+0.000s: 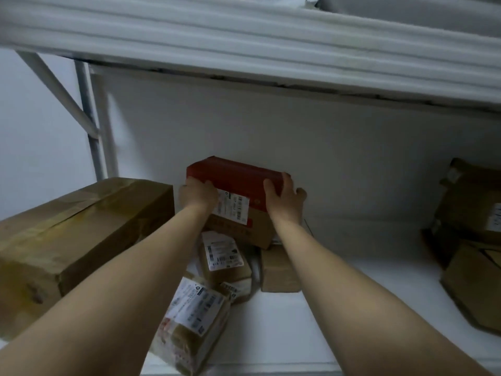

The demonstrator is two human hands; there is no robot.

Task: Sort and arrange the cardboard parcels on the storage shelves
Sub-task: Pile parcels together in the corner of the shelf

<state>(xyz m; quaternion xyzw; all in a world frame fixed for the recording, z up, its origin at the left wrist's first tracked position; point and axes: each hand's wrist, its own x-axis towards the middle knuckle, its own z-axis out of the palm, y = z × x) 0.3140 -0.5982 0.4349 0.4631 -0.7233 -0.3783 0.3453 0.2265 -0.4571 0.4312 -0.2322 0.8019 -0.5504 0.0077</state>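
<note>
1. The red-topped brown cardboard parcel (pixel 238 180) with a white label sat just right of the large taped brown cardboard carton (pixel 81 229), over smaller brown parcels (pixel 279 270) on the white shelf (pixel 339 267).
2. The left-hand grip (pixel 199 195) clasped its end nearer the carton.
3. The right-hand grip (pixel 284 198) clasped the end farther from the carton.

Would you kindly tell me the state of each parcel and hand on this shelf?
red-topped box: gripped at both ends, above smaller parcels.
left hand: holds its left end.
right hand: holds its right end.
large brown box: taped shut, lying at the left.
front labelled parcel: taped, lying askew.
</note>
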